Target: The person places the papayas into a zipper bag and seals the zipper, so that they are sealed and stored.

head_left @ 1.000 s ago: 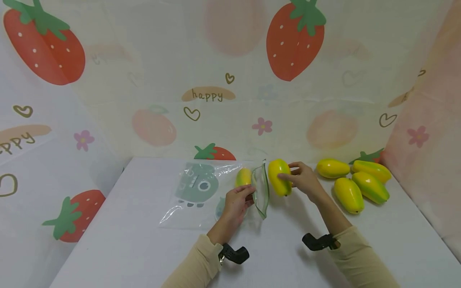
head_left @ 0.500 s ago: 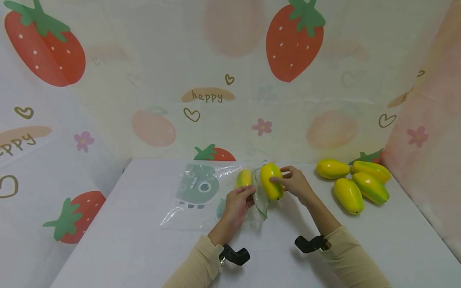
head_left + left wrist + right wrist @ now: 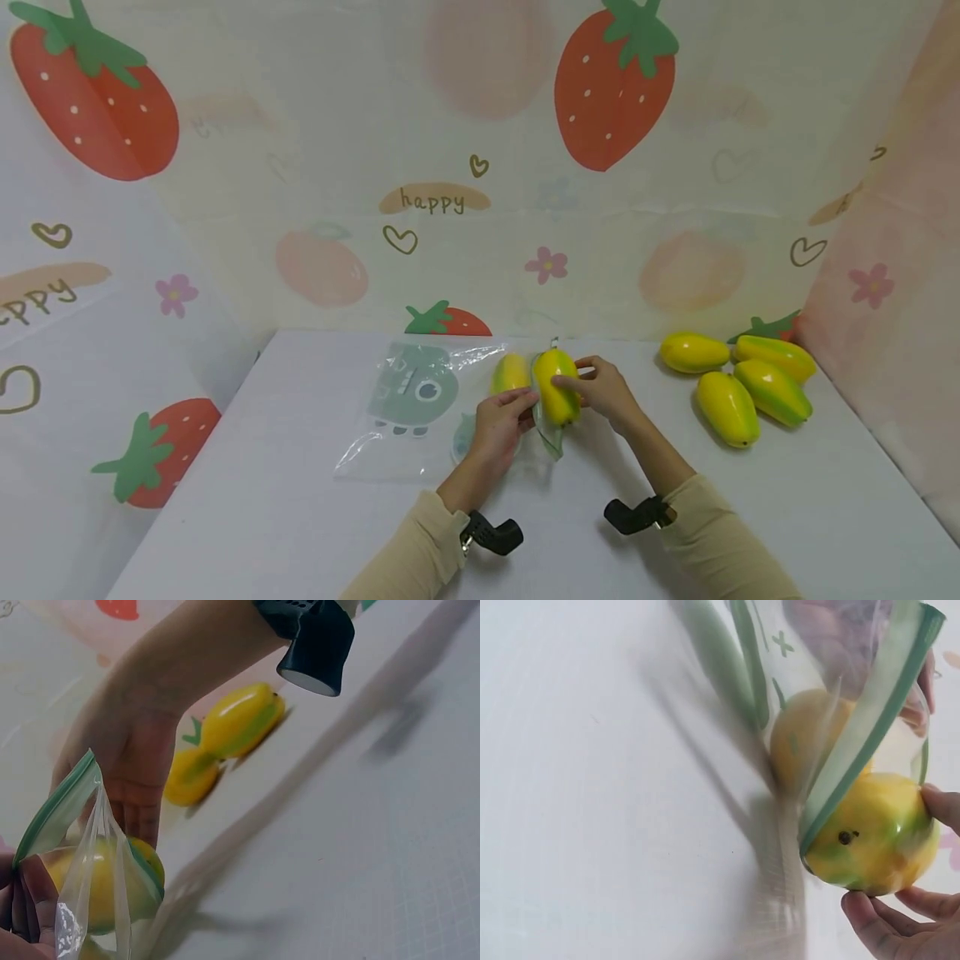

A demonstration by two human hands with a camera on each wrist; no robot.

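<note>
Head view, on my feed: one clear zip bag with a green cartoon print, lying on the white table, its mouth to the right; one bagged mango, or mango-like fruit, inside, seen through plastic; one held mango at the mouth, just right of the left-hand fingertips, long axis running near to far, along the mouth rather than into it; right hand nearer to it, thumb and fingers gripping its right side; left hand pinching the bag's lip; four loose mangoes at far right, well apart from the bag. Left wrist view: the lip spread, held mango seen partly through clear film; I note the left fingers on the lip at the frame's edge. Right wrist view: green zip edge overlapping the held mango's left side; I cannot tell how much of it is inside.
</note>
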